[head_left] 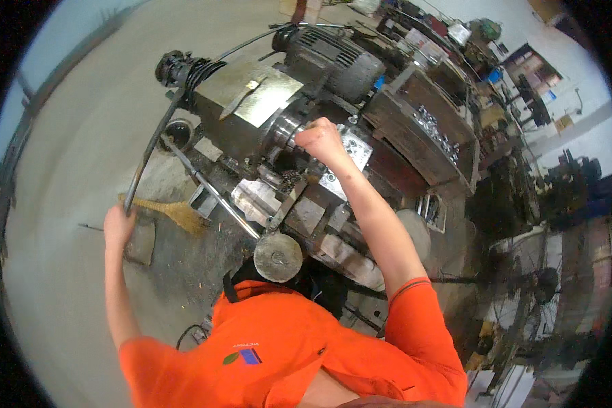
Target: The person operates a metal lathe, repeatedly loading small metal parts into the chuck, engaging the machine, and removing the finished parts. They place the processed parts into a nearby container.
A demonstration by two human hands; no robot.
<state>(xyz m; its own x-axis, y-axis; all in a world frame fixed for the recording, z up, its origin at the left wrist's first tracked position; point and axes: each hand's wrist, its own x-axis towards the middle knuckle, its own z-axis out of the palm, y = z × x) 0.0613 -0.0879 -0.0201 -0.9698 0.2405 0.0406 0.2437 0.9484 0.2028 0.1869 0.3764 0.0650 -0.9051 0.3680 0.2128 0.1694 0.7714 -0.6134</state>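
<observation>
My left hand [118, 224] is closed around the lower end of a long dark metal lever [154, 144], which slants up to the machine's far left end. My right hand [323, 141] is closed at the front of a shiny round metal spindle [283, 131]. Whatever its fingers hold there is hidden. The spindle sticks out of a greasy machine housing with a bright flat top plate [262, 88], where a thin flat tool [240, 100] lies. Below my right wrist sits a metal block with holes [355, 151].
An electric motor [336, 62] stands behind the housing. To the right, a rusty metal bin [415, 146] contains small shiny parts [434, 129]. A round metal disc [277, 258] is close to my body. A straw broom [175, 213] and a slanted metal bar [226, 206] are at the left.
</observation>
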